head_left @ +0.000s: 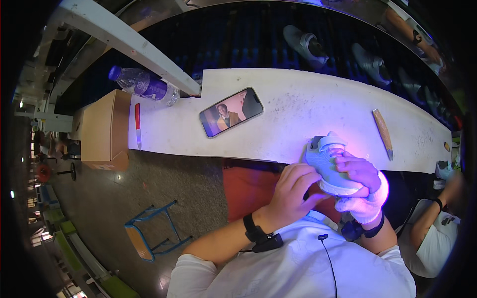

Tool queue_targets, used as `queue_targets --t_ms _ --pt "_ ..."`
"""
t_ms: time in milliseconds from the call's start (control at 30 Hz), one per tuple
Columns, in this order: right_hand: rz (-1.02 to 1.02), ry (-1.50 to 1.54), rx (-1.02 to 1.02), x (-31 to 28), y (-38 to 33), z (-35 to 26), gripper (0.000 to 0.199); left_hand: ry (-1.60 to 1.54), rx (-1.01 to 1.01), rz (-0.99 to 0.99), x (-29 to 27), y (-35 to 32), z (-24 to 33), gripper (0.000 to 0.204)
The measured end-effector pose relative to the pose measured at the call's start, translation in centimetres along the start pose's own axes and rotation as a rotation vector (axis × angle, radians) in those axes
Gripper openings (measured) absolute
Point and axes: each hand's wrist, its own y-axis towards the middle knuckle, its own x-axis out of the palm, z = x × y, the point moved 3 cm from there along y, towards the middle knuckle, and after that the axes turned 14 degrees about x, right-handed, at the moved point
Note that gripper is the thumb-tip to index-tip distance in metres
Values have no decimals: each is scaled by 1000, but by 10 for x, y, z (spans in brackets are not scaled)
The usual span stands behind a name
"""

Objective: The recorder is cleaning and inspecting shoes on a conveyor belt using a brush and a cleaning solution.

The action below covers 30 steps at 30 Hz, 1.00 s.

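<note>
A light-coloured shoe (325, 166), tinted blue by a violet light, is held up over the near edge of the white table, its tongue and laces on the far side. My right hand (365, 186), in a white glove that leaves fingers bare, wraps around the shoe's right side and end. My bare left hand (293, 186) is at the shoe's left side, fingers bent against the sole edge and thumb below. What lies between this thumb and the fingers is partly hidden.
On the white table (298, 109) lie a phone (231, 112), a red-handled knife (137, 126) and a brown-handled tool (382, 133). A bottle (144, 85) and a cardboard box (105, 130) stand left. Beyond runs a conveyor with shoes (305, 44). A blue-framed stool (154, 231) stands left; a co-worker's arm (437, 206) is right.
</note>
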Motion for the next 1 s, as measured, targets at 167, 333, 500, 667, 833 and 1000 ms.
queue_targets --t_ms 167,333,500,667,833,1000 --pt "18 27 4 4 6 -2 69 0 -83 135 12 -6 -3 57" --pt "-5 -75 -32 7 10 -14 64 26 95 65 9 -1 -11 58" --pt "9 -57 -14 6 12 -8 63 -110 49 233 19 7 -1 53" --pt "28 213 41 -8 10 8 61 -173 -15 182 31 15 -7 49" --pt "81 211 12 -29 -2 22 51 -224 -164 67 35 35 -8 46" --pt "164 590 142 -47 -23 63 43 121 61 -145 52 62 -9 47"
